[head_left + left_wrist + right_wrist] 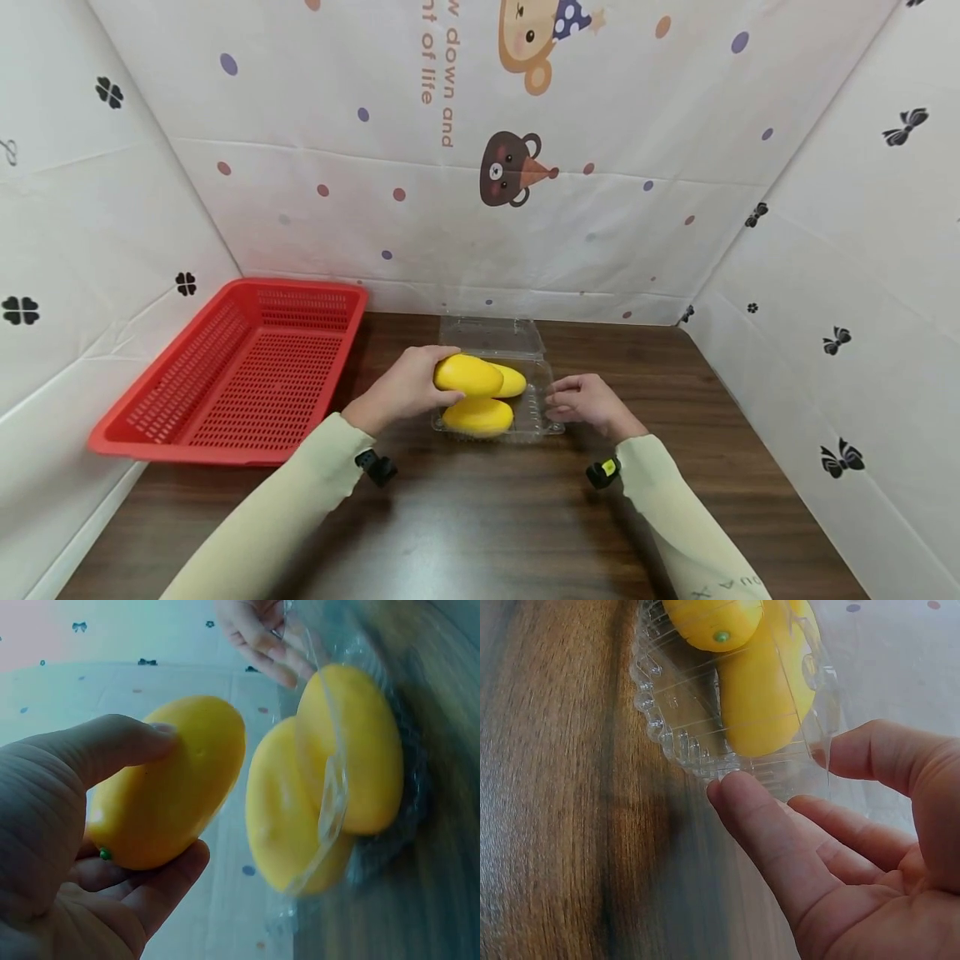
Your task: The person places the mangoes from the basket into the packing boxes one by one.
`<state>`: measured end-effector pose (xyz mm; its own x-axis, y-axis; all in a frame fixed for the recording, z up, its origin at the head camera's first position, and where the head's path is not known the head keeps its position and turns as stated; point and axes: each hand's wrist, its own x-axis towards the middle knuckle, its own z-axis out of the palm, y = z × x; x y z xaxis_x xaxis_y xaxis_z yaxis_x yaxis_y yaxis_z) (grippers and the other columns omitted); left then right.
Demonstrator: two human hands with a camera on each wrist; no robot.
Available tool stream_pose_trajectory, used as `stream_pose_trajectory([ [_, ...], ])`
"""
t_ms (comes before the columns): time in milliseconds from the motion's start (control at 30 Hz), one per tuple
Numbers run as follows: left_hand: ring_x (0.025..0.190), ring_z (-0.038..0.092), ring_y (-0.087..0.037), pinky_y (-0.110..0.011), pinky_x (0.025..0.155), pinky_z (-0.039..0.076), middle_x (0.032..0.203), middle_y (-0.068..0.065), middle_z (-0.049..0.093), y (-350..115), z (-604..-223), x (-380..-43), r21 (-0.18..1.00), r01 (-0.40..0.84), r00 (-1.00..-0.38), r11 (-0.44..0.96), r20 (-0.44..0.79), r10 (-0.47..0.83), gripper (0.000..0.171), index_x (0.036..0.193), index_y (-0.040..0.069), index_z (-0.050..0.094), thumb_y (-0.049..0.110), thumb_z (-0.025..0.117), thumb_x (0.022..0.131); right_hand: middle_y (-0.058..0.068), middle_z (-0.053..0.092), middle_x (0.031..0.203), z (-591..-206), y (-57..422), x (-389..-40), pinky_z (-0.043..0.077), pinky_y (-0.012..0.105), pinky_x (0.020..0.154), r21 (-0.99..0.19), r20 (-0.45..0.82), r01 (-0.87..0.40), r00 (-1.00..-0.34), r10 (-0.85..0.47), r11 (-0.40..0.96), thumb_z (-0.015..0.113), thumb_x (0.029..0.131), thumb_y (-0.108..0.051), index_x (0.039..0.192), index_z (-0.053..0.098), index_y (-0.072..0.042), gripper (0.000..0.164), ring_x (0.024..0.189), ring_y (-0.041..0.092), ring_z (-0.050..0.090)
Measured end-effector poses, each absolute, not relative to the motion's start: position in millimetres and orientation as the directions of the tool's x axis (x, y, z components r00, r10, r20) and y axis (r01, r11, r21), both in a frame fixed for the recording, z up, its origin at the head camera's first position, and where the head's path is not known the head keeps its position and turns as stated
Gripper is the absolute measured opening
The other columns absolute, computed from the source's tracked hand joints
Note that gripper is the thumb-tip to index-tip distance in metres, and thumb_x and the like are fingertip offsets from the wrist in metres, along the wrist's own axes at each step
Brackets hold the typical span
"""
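Note:
A yellow mango (468,375) with a small green stem nub is gripped by my left hand (401,385), thumb on one side and fingers beneath. It is held up above a clear plastic box (534,412), whose lid (491,335) is folded back toward the wall. Inside the box lie two more yellow mangoes, a near one (480,419) and a farther one (513,381), leaning together in the left wrist view. At the box's right side is my right hand (588,402), with its fingertips (742,787) against the plastic edge and extended fingers.
A red perforated plastic basket (262,392) stands on the left of the dark wooden table (480,517). Patterned white sheets (600,250) enclose the table at the back and both sides.

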<state>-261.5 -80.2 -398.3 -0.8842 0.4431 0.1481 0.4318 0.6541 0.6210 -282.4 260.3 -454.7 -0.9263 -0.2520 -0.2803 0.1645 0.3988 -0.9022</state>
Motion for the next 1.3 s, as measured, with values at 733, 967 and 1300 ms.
stream_pose_trajectory([
  [733, 0.1, 0.066, -0.02, -0.036, 0.087, 0.055, 0.12, -0.007, 0.073, -21, -424, -262, 0.54, 0.478, -0.864, 0.693, 0.148, 0.481, 0.064, 0.132, 0.005, 0.066, 0.037, 0.087, 0.081, 0.03, 0.066, 0.125, -454, 255, -280, 0.062, 0.039, 0.086, -0.907, -0.29, 0.192, -0.93, -0.226, 0.375, 0.063, 0.099, -0.007, 0.134, 0.056, 0.013, 0.041, 0.101, 0.032, 0.075],
  [967, 0.107, 0.064, -0.022, -0.04, 0.093, 0.055, 0.13, -0.009, 0.066, 5, -426, -255, 0.487, 0.433, -0.893, 0.758, 0.118, 0.434, 0.068, 0.135, 0.007, 0.06, 0.037, 0.088, 0.081, 0.03, 0.066, 0.125, -454, 256, -281, 0.062, 0.039, 0.086, -0.907, -0.294, 0.199, -0.93, -0.222, 0.37, 0.064, 0.099, -0.007, 0.133, 0.058, 0.012, 0.04, 0.1, 0.031, 0.075],
  [1300, 0.105, 0.065, -0.02, -0.033, 0.092, 0.058, 0.121, -0.009, 0.066, 30, -439, -244, 0.304, 0.527, -0.85, 0.794, 0.207, 0.485, 0.064, 0.133, 0.006, 0.059, 0.038, 0.085, 0.084, 0.028, 0.066, 0.126, -455, 255, -281, 0.062, 0.04, 0.085, -0.903, -0.3, 0.205, -0.929, -0.215, 0.378, 0.066, 0.098, -0.009, 0.131, 0.059, 0.011, 0.039, 0.099, 0.029, 0.076],
])
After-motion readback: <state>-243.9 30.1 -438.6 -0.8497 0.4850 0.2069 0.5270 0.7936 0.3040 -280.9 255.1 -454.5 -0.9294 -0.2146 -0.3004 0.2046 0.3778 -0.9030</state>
